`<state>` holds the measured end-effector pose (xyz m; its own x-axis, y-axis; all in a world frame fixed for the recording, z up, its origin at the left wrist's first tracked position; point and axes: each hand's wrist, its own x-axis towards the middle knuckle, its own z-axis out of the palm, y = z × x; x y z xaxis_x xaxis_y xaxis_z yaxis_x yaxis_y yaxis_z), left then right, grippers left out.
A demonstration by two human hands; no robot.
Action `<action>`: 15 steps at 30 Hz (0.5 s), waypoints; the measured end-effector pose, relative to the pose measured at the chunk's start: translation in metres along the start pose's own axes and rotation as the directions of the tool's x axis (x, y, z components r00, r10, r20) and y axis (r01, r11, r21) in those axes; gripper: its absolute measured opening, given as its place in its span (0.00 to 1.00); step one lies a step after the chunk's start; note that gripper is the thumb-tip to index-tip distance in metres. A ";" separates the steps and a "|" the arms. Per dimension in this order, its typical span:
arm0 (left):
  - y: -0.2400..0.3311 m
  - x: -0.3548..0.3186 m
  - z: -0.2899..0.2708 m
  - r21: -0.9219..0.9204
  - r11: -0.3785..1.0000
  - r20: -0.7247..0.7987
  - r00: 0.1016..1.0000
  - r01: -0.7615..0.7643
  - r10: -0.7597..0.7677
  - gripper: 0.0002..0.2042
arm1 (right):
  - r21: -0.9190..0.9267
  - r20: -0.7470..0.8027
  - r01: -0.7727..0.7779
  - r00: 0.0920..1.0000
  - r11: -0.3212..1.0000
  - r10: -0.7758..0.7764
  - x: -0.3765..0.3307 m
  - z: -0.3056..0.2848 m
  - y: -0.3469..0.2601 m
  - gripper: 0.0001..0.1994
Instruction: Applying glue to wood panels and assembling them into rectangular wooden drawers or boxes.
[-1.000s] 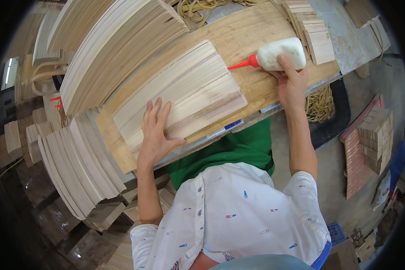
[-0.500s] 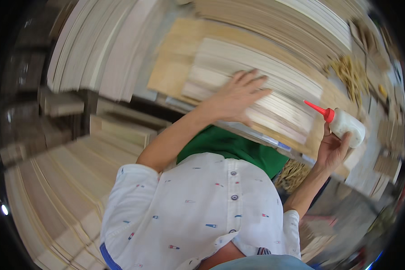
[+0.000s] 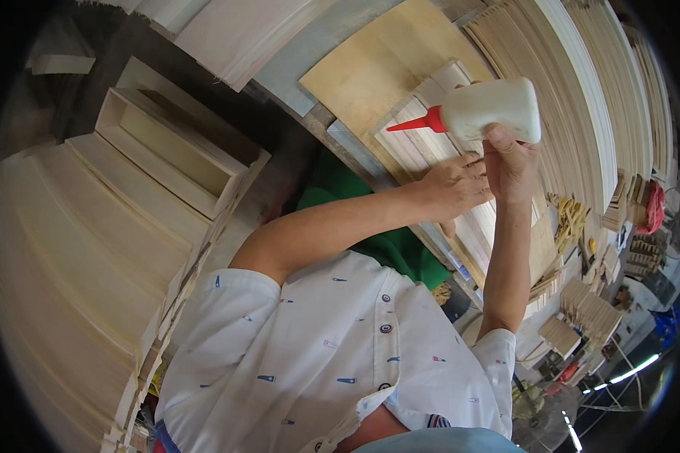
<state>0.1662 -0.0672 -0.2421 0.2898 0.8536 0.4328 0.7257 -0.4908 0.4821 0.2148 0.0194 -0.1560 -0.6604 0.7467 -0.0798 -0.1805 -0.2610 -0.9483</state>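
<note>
My right hand (image 3: 512,166) is wrapped round a white squeeze glue bottle (image 3: 495,106), raised above the bench. The bottle lies on its side in the air, its red pointed nozzle (image 3: 419,121) aimed left. Under it, pale wooden strips (image 3: 406,143) lie side by side on a tan plywood board (image 3: 381,64). My left hand (image 3: 455,185) rests on those strips, fingers out and slightly bent, the thumb toward the near edge. Some of its fingertips are hidden behind my right hand and wrist.
Stacked wooden strips (image 3: 548,83) stand beyond the board. Tan bands (image 3: 570,219) lie to its right. Large wooden panels (image 3: 75,279) and an open wooden box frame (image 3: 174,151) are at left. A fan (image 3: 540,415) stands at lower right.
The glue bottle has been lifted and moved left, from beside the board to above the strips. My left hand still lies on the strips, and the whole view has turned.
</note>
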 end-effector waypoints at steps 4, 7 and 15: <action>0.001 0.002 0.006 0.058 0.998 -0.022 1.000 0.006 -0.005 0.45 | -0.169 0.035 -0.063 0.997 0.984 0.070 0.009 0.009 0.007 0.28; -0.001 -0.001 0.028 0.034 0.999 -0.047 0.998 0.035 -0.033 0.45 | -0.230 0.072 -0.084 0.992 0.969 0.103 0.013 0.012 0.009 0.30; 0.003 0.001 0.000 0.111 0.993 0.128 0.990 0.046 -0.061 0.43 | -0.274 0.090 -0.100 0.988 0.957 0.129 0.018 0.014 0.010 0.30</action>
<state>0.1684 -0.0679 -0.2406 0.3230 0.8971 0.3014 0.8032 -0.4283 0.4140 0.1914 0.0216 -0.1629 -0.7411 0.6487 -0.1733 0.0929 -0.1566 -0.9833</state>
